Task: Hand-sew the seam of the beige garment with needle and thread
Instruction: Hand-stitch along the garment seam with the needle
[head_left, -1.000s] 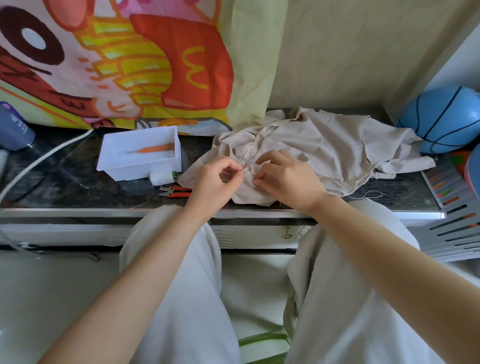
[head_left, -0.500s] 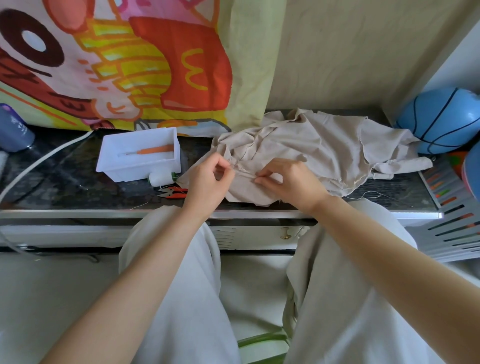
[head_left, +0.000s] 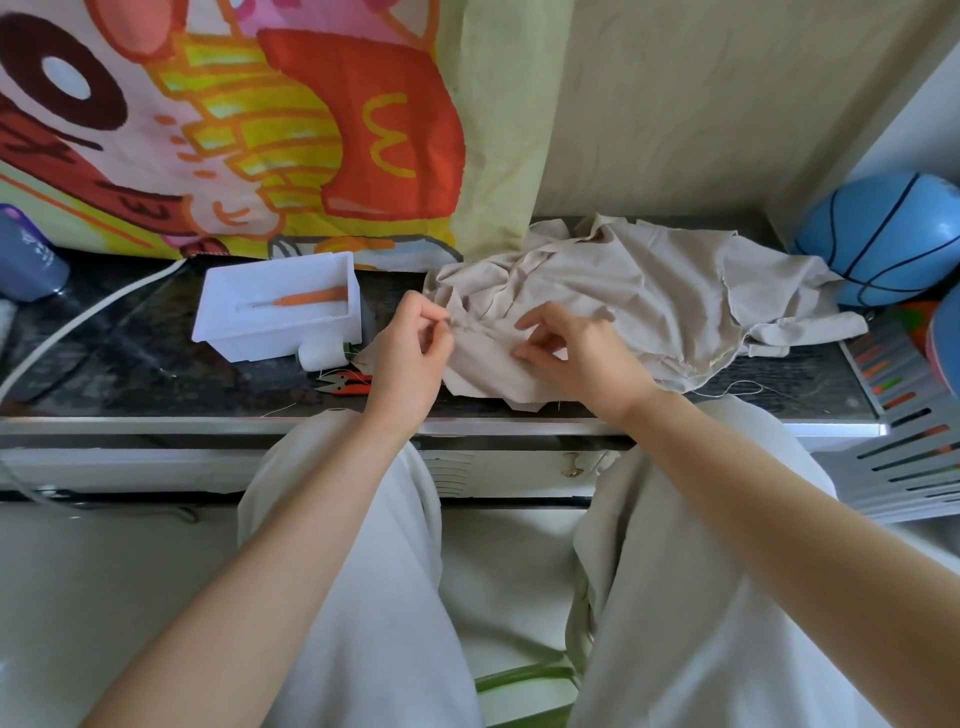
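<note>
Left of the seam (head_left: 485, 332), the left hand (head_left: 410, 353) pinches the needle (head_left: 450, 321), and that seam runs off rightward to the right hand (head_left: 582, 358), which pinches the beige garment (head_left: 649, 291).

Bare left hand (head_left: 410, 364), right hand (head_left: 584, 358) and forearms (head_left: 291, 545); loose, creased pale beige trousers (head_left: 379, 613)

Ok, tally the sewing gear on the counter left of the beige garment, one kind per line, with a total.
White tray: 1
Orange-handled tool, lying in the tray: 1
Thread spool: 1
Snips: 1
Total: 4
</note>
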